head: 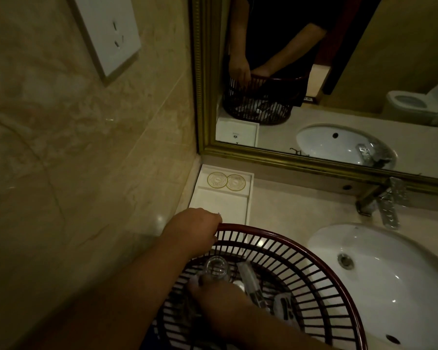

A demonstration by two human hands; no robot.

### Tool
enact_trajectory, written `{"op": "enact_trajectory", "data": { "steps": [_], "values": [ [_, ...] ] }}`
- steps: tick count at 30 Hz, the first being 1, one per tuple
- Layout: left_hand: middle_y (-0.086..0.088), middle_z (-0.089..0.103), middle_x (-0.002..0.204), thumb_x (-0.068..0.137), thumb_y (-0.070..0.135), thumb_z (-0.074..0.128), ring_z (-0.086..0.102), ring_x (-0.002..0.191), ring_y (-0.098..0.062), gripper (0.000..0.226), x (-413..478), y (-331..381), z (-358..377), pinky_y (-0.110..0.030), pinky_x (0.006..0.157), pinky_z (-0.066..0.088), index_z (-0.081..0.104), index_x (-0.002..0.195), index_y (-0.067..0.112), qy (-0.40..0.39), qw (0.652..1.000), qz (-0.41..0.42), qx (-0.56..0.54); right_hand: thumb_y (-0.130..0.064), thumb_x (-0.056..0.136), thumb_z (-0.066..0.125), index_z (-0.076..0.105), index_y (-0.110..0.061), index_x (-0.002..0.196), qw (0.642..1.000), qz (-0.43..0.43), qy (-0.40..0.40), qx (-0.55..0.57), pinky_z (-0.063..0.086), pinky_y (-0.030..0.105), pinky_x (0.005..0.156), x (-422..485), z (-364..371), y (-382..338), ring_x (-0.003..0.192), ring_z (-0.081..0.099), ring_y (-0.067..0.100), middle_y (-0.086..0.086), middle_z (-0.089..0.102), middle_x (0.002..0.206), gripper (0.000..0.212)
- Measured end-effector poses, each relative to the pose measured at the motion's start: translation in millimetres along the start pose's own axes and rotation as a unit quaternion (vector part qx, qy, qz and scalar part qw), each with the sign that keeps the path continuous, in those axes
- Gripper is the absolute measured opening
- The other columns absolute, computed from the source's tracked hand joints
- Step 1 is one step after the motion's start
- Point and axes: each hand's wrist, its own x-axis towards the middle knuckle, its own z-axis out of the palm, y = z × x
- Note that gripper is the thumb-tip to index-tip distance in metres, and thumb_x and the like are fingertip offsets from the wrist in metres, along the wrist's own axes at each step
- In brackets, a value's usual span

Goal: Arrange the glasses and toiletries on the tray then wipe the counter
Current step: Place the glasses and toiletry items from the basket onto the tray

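Observation:
A white tray [248, 198] lies in the counter's back left corner, with two gold-rimmed round coasters [225, 181] in its far section. A dark red slatted basket [321, 271] stands on the counter in front of the tray. My left hand [195, 229] grips the basket's rim at its far left. My right hand [220, 299] reaches down inside the basket and holds a clear glass [216, 269]. Wrapped toiletry packets [249, 279] lie on the basket's bottom beside the glass.
A white sink basin [390, 269] fills the counter on the right, with a chrome faucet [384, 200] behind it. A gold-framed mirror [339, 72] rises behind the counter. A marble wall with a white socket plate [109, 31] stands at the left.

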Motion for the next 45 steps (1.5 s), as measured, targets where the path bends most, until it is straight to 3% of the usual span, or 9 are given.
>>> {"op": "enact_trajectory", "data": {
  "steps": [4, 7, 14, 20, 22, 25, 31, 37, 45],
  "values": [
    [0.003, 0.065, 0.085, 0.086, 0.034, 0.069, 0.056, 0.072, -0.016, 0.014, -2, 2, -4, -0.030, 0.059, 0.040, 0.062, 0.095, 0.025, -0.009, 1.000, -0.004, -0.004, -0.052, 0.084, 0.067, 0.030, -0.026, 0.140, 0.998, 0.030, 0.058, 0.015, 0.046, 0.055, 0.100, -38, -35, 13, 0.111, 0.060, 0.033, 0.012, 0.049, 0.138, 0.072],
    [0.003, 0.065, 0.085, 0.086, 0.034, 0.068, 0.050, 0.069, -0.015, 0.014, -2, 3, -4, -0.029, 0.058, 0.037, 0.062, 0.096, 0.026, -0.017, 1.000, -0.011, -0.003, -0.071, 0.077, 0.055, 0.028, -0.033, 0.141, 0.994, 0.050, 0.095, 0.029, 0.055, 0.040, 0.083, -65, -61, 21, 0.104, 0.062, 0.024, 0.002, 0.056, 0.130, 0.079],
    [0.001, 0.066, 0.088, 0.086, 0.037, 0.066, 0.061, 0.076, -0.019, 0.013, -1, 3, -7, -0.030, 0.057, 0.036, 0.056, 0.090, 0.030, -0.024, 1.000, -0.001, 0.007, -0.078, 0.071, 0.053, 0.034, -0.043, 0.131, 0.981, 0.053, 0.188, -0.007, 0.057, 0.036, 0.069, -102, -139, 21, 0.087, 0.064, 0.016, -0.009, 0.062, 0.109, 0.072],
    [0.001, 0.066, 0.082, 0.084, 0.043, 0.061, 0.055, 0.067, -0.017, 0.022, -1, 1, -8, -0.029, 0.061, 0.042, 0.052, 0.069, 0.031, -0.060, 0.995, -0.058, -0.057, -0.076, 0.062, 0.062, 0.035, -0.045, 0.127, 0.965, 0.055, 0.254, -0.037, 0.058, 0.037, 0.063, -79, -192, 28, 0.086, 0.063, 0.016, -0.009, 0.063, 0.107, 0.076],
    [-0.001, 0.066, 0.090, 0.086, 0.040, 0.064, 0.062, 0.078, -0.020, 0.011, 0, 0, -5, -0.030, 0.065, 0.047, 0.065, 0.088, 0.028, -0.060, 0.997, -0.045, -0.030, -0.069, 0.065, 0.072, 0.036, -0.042, 0.128, 0.961, 0.063, 0.266, -0.042, 0.056, 0.036, 0.066, -56, -203, 39, 0.089, 0.063, 0.019, -0.006, 0.064, 0.109, 0.078],
    [-0.005, 0.068, 0.102, 0.091, 0.037, 0.062, 0.065, 0.091, -0.024, 0.026, 2, -1, 0, -0.033, 0.068, 0.048, 0.064, 0.112, 0.022, -0.055, 0.998, -0.009, 0.015, -0.060, 0.068, 0.081, 0.039, -0.036, 0.128, 0.961, 0.079, 0.263, -0.040, 0.054, 0.035, 0.065, -9, -209, 65, 0.089, 0.062, 0.020, -0.001, 0.066, 0.109, 0.077],
    [-0.001, 0.066, 0.092, 0.086, 0.038, 0.066, 0.064, 0.083, -0.023, 0.019, 0, 0, 3, -0.030, 0.060, 0.037, 0.064, 0.101, 0.025, -0.020, 1.000, -0.002, 0.009, -0.052, 0.067, 0.087, 0.039, -0.021, 0.130, 0.966, 0.113, 0.234, -0.001, 0.044, 0.032, 0.063, 109, -193, 129, 0.085, 0.060, 0.021, 0.006, 0.067, 0.108, 0.086],
    [-0.001, 0.063, 0.091, 0.089, 0.030, 0.059, 0.063, 0.082, -0.025, 0.011, 0, -4, 6, -0.032, 0.061, 0.037, 0.058, 0.098, 0.024, -0.043, 0.999, 0.007, -0.004, -0.041, 0.073, 0.087, 0.035, -0.014, 0.140, 0.971, 0.125, 0.204, 0.024, 0.055, 0.039, 0.074, 201, -167, 176, 0.098, 0.066, 0.030, 0.013, 0.066, 0.117, 0.088],
    [-0.001, 0.060, 0.094, 0.090, 0.028, 0.053, 0.059, 0.081, -0.026, 0.013, -1, -6, 2, -0.032, 0.062, 0.031, 0.053, 0.103, 0.025, -0.052, 0.998, 0.021, -0.033, -0.036, 0.085, 0.077, 0.029, -0.014, 0.152, 0.976, 0.132, 0.172, 0.028, 0.053, 0.043, 0.092, 269, -155, 193, 0.113, 0.061, 0.037, 0.020, 0.057, 0.135, 0.085]
  ]
}}
